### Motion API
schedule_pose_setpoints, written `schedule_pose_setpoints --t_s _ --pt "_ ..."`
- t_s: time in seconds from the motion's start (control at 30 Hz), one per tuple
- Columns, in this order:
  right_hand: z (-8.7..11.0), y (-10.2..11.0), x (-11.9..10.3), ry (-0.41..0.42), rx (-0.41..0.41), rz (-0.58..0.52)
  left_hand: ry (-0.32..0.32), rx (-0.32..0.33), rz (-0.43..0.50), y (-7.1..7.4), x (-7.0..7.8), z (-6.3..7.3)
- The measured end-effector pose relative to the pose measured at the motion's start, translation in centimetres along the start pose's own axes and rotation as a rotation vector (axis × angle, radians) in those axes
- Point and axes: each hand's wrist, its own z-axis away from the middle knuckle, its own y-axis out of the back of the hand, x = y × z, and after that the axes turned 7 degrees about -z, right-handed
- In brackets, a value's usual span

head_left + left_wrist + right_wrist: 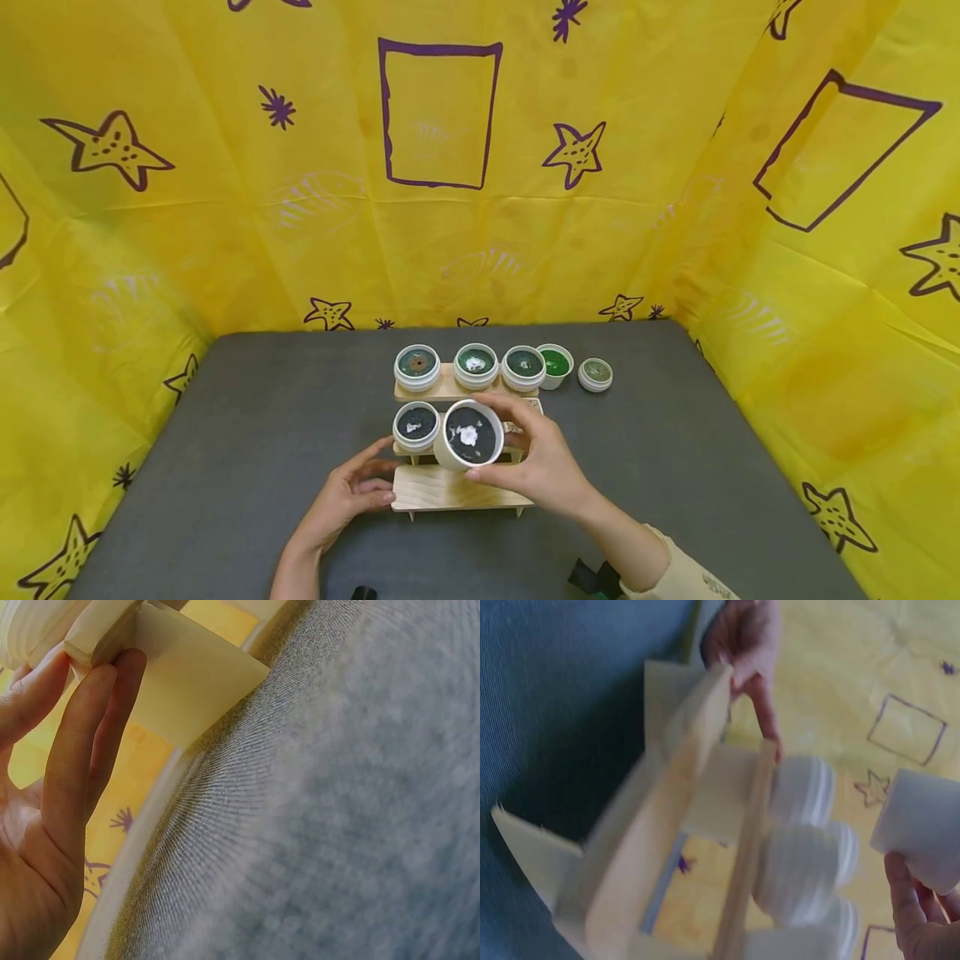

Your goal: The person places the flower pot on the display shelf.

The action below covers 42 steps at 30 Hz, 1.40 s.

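My right hand (543,458) grips a white cup (442,450) by its sides. Dark paint-like stuff with a white patch fills the cup, which tilts toward the head camera above a stepped wooden stand (450,487). In the right wrist view the cup (922,825) is apart from the stand. My left hand (345,496) pinches the left end of the stand's lowest shelf; its fingers (79,742) touch the wood in the left wrist view. On the middle shelf sits a white jar (416,427) with similar dark contents, left of the cup.
On the back shelf stand jars with teal (418,367), green-and-white (476,365) and dark green (524,367) contents. A bright green cup (555,365) and a small jar (596,374) stand to their right. Black objects (596,577) lie near the front edge. Yellow cloth surrounds the grey table (285,400).
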Motion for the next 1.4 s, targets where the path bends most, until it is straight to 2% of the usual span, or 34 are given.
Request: schedule_pose_setpoints --t_s 0.43,0.67,0.8,1.0,1.2,1.4 --pt "0.7 -3.2 2.4 0.017 -0.122 0.088 0.006 -0.009 -0.01 0.1 -0.2 -0.2" --pt "1.3 -4.5 4.1 0.036 -0.178 0.208 0.01 -0.018 -0.005 0.2 -0.3 -0.2" --pt "1.6 -5.0 4.8 0.009 -0.196 0.223 -0.006 -0.027 0.002 0.1 -0.3 -0.2" --pt "1.8 -5.5 5.6 -0.035 -0.191 0.241 -0.02 -0.038 0.011 0.1 -0.2 -0.2" --pt "1.8 -5.8 6.0 -0.011 -0.154 0.331 -0.024 -0.042 0.015 0.2 -0.2 -0.1" --pt "1.8 -6.2 6.2 0.01 -0.118 0.373 -0.035 -0.037 0.018 0.3 -0.3 0.0"
